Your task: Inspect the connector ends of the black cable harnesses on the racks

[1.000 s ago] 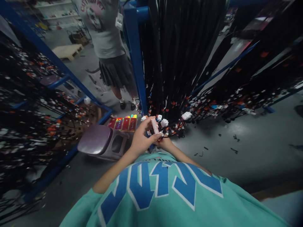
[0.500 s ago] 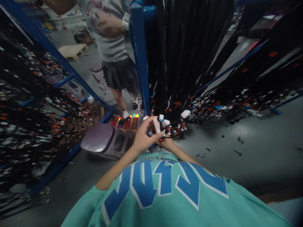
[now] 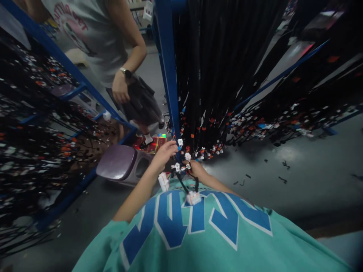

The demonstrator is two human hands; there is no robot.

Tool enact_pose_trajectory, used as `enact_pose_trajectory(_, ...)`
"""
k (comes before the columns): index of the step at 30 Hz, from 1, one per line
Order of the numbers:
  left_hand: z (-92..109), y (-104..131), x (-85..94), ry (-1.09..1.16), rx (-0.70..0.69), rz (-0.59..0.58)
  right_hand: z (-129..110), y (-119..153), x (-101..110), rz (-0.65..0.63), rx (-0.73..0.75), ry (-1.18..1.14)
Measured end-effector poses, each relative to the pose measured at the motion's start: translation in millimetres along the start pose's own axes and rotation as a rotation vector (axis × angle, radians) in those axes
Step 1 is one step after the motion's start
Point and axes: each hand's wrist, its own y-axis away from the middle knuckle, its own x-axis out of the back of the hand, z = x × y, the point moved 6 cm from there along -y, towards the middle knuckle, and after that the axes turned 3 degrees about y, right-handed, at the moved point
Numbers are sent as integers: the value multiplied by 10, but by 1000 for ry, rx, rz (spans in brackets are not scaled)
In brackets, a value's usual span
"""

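A grey workshop floor [image 3: 255,170] spreads out around a blue rack post [image 3: 168,83], which I take as my mark. Right of the post hangs a dense curtain of black cables [image 3: 204,56], its lower ends crowded with small white and orange connectors [image 3: 212,151]. Left of the post stands a co-worker in a grey top [image 3: 96,45] and a dark pleated skirt [image 3: 138,102], a wristwatch [image 3: 126,73] on one lowered arm. Nearer me on that side sit a purple-grey plastic stool [image 3: 116,162] and, closer to the post's foot, some shiny red packaging [image 3: 154,144], with a shoe of the co-worker over it.

My two hands are apart, one either side of the post's lower end. My right hand [image 3: 196,169], just right of it, is closed on a wiring harness [image 3: 181,168], which lies between my hands. My left hand [image 3: 166,154], just left of it, has its fingertips beside a small blue connector [image 3: 179,148]; I cannot tell whether they grip it. Below the post, toward me, two larger white connector housings lie: one [image 3: 163,182] under my left wrist, the other [image 3: 193,198], blurred, before my teal shirt [image 3: 212,241].
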Motion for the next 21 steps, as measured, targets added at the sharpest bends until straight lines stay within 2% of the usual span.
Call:
enact_pose_trajectory(2, -59, -2, -86, 26, 61, 6, -34, -12, -30, -41, 38, 56)
enact_pose_trajectory(4, -71, 27, -178, 114, 85, -65, -27, -22, -55, -56, 38, 83)
enact_pose_trajectory(9, 10, 132, -266, 187, 22, -271, 28, -16, -77, -25, 17, 45)
enact_pose_trajectory(11, 16, 160, -274, 197, 19, -317, 41, -11, -82, -20, 13, 26)
enact_pose_trajectory(21, 46, 185, -254, 213, -21, -339, 28, -29, -53, -17, -10, -50)
